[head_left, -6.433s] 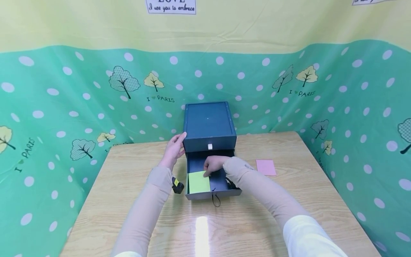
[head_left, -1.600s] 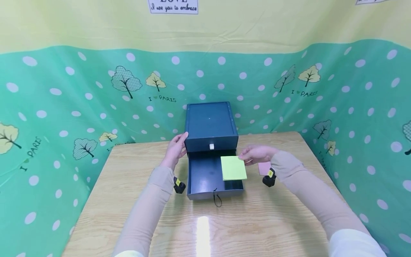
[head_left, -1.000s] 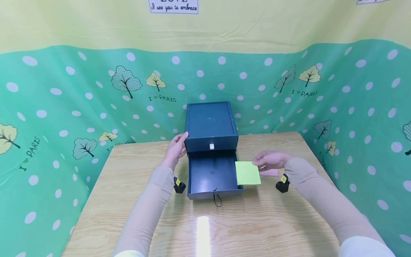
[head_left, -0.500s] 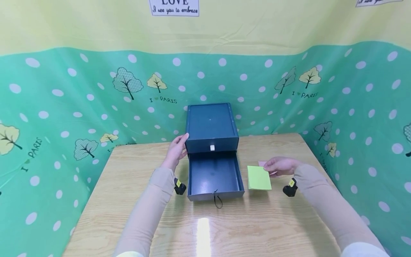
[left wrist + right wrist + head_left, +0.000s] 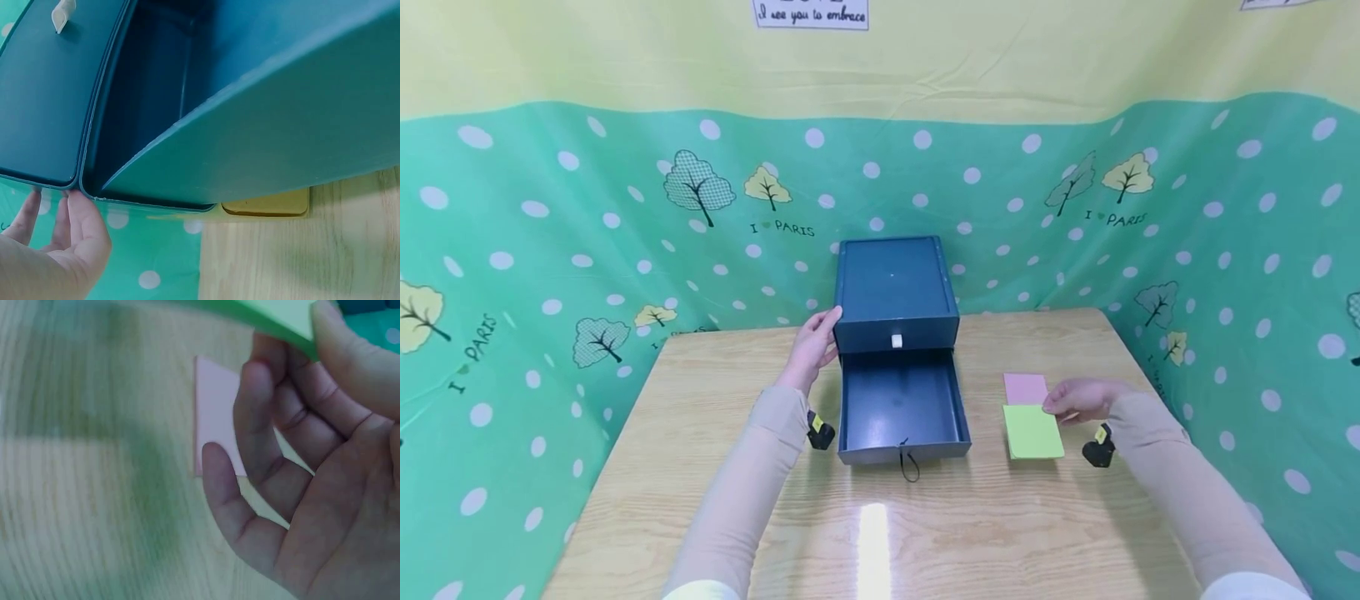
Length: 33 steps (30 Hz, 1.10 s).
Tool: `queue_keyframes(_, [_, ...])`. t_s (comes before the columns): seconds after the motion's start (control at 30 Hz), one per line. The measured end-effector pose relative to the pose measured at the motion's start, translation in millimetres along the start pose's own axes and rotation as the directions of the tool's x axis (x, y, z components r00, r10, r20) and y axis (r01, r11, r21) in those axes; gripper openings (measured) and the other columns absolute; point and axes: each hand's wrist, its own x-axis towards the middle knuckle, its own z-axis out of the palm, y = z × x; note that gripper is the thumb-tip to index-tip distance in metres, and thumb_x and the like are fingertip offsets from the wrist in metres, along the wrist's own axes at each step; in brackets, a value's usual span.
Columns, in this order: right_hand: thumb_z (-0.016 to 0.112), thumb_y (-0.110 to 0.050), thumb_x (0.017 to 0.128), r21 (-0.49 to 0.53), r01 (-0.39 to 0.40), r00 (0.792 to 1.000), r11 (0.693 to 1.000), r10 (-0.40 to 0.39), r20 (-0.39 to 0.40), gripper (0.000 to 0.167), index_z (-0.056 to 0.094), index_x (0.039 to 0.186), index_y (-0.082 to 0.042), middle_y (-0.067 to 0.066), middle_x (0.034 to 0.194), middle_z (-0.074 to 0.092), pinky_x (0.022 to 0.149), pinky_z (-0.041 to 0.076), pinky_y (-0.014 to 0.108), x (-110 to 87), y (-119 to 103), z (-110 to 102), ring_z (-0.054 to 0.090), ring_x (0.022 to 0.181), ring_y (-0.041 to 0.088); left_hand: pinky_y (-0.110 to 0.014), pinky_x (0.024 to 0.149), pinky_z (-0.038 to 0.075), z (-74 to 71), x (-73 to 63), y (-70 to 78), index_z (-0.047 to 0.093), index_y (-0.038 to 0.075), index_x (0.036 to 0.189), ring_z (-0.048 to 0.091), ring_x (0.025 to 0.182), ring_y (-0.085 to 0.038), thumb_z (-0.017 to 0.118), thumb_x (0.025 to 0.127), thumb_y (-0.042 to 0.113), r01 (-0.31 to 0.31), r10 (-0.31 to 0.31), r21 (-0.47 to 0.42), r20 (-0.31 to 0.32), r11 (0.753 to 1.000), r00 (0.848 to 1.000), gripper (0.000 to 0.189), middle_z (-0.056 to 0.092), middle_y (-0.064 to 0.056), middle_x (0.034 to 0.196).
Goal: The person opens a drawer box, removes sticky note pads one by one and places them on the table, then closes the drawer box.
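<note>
My right hand [image 5: 1084, 400] pinches a corner of a green sticky note pad [image 5: 1033, 435] between thumb and fingers, above the table right of the drawer. Just behind lies a pink sticky note pad [image 5: 1024, 387], partly covered by the green one in the head view; the right wrist view shows the pink pad flat on the wood. Against the left side of a dark blue drawer box [image 5: 891, 279] rests my left hand [image 5: 811, 346], its fingertips touching the wall. The lower drawer [image 5: 898, 408] is pulled out with nothing seen inside; the upper one is closed.
A white pull tab [image 5: 897, 341] sits on the upper drawer and a black cord loop [image 5: 911, 469] hangs from the lower one. Under the box, the left wrist view shows a yellowish block-like edge [image 5: 269, 204]. A green dotted curtain [image 5: 730, 275] surrounds the wooden table [image 5: 760, 533].
My right hand has lifted the green pad out of the lower drawer and carried it right, to just in front of the pink pad. The left hand has stayed at the box.
</note>
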Motion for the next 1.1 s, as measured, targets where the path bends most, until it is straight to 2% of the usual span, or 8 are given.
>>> queue_keyframes(0.2, [0.054, -0.010, 0.094, -0.060, -0.054, 0.995, 0.997, 0.049, -0.082, 0.017, 0.063, 0.081, -0.015, -0.009, 0.074, 0.061, 0.078, 0.046, 0.029, -0.2, 6.7, 4.4, 0.055, 0.075, 0.009, -0.042, 0.103, 0.040, 1.1, 0.2, -0.5, 0.045, 0.013, 0.139, 0.047, 0.125, -0.027, 0.055, 0.094, 0.044, -0.007, 0.007, -0.004, -0.006, 1.000, 1.000, 0.055, 0.046, -0.009, 0.140])
queue_keyframes(0.4, [0.055, -0.010, 0.094, -0.092, -0.068, 0.983, 0.993, 0.051, -0.178, 0.010, 0.063, 0.091, -0.005, -0.007, 0.079, 0.062, 0.085, 0.049, 0.037, 0.5, 15.7, 4.2, 0.058, 0.080, 0.011, -0.040, 0.101, 0.041, 1.5, 1.8, -1.7, 0.046, 0.013, 0.138, 0.049, 0.121, -0.026, 0.055, 0.094, 0.043, -0.002, 0.002, -0.017, -0.020, 1.000, 1.000, 0.054, 0.048, -0.009, 0.136])
queue_keyframes(0.57, [0.056, -0.009, 0.094, -0.162, -0.053, 0.975, 0.985, 0.016, -0.224, 0.019, 0.061, 0.097, 0.008, 0.001, 0.088, 0.068, 0.090, 0.050, 0.044, 1.3, 27.4, 4.1, 0.064, 0.086, 0.013, -0.040, 0.101, 0.041, 1.0, 1.4, -2.4, 0.046, 0.013, 0.138, 0.049, 0.122, -0.025, 0.054, 0.094, 0.043, 0.000, -0.001, -0.019, -0.016, 1.000, 1.000, 0.054, 0.048, -0.009, 0.135])
queue_keyframes(0.67, [0.056, -0.007, 0.093, -0.234, -0.023, 0.971, 0.972, -0.034, -0.235, 0.023, 0.059, 0.098, 0.015, 0.006, 0.091, 0.069, 0.088, 0.051, 0.046, 2.8, 34.6, 4.5, 0.065, 0.088, 0.016, -0.041, 0.103, 0.040, 0.7, -1.0, -2.5, 0.045, 0.012, 0.138, 0.048, 0.123, -0.026, 0.054, 0.094, 0.043, 0.000, 0.000, -0.020, -0.013, 1.000, 1.000, 0.054, 0.048, -0.010, 0.136])
queue_keyframes(0.77, [0.056, -0.005, 0.093, -0.250, -0.011, 0.963, 0.968, -0.057, -0.265, 0.023, 0.058, 0.098, 0.017, 0.008, 0.090, 0.069, 0.086, 0.052, 0.044, 4.6, 40.0, 6.3, 0.064, 0.086, 0.015, -0.043, 0.105, 0.039, 0.3, -3.2, -2.4, 0.045, 0.012, 0.138, 0.046, 0.126, -0.027, 0.054, 0.094, 0.044, -0.003, 0.003, -0.008, -0.009, 1.000, 1.000, 0.055, 0.046, -0.009, 0.139])
queue_keyframes(0.93, [0.057, -0.007, 0.092, -0.373, 0.000, 0.941, 0.928, -0.126, -0.313, 0.021, 0.062, 0.088, 0.013, 0.003, 0.078, 0.064, 0.072, 0.051, 0.034, 6.8, 42.4, 10.0, 0.056, 0.074, 0.012, -0.043, 0.105, 0.039, 0.6, -3.3, -2.2, 0.046, 0.011, 0.137, 0.047, 0.126, -0.027, 0.054, 0.094, 0.043, -0.007, 0.007, -0.023, -0.008, 1.000, 1.000, 0.054, 0.046, -0.010, 0.138])
queue_keyframes(1.0, [0.057, -0.009, 0.092, -0.454, -0.025, 0.929, 0.891, -0.147, -0.339, 0.022, 0.063, 0.079, 0.008, -0.002, 0.067, 0.055, 0.063, 0.044, 0.027, 8.5, 42.3, 11.8, 0.048, 0.065, 0.010, -0.042, 0.104, 0.039, 0.9, -2.5, -2.2, 0.045, 0.011, 0.137, 0.047, 0.125, -0.026, 0.054, 0.094, 0.043, -0.008, 0.008, -0.025, -0.009, 1.000, 1.000, 0.054, 0.047, -0.009, 0.137])
queue_keyframes(1.1, [0.058, -0.011, 0.091, -0.529, -0.060, 0.907, 0.846, -0.175, -0.383, 0.026, 0.058, 0.067, 0.000, -0.007, 0.058, 0.040, 0.056, 0.033, 0.024, 12.2, 43.2, 14.3, 0.036, 0.056, 0.009, -0.041, 0.102, 0.040, 1.8, -1.4, -2.1, 0.046, 0.012, 0.137, 0.049, 0.121, -0.025, 0.054, 0.094, 0.043, -0.007, 0.006, -0.024, -0.015, 1.000, 1.000, 0.054, 0.049, -0.008, 0.133])
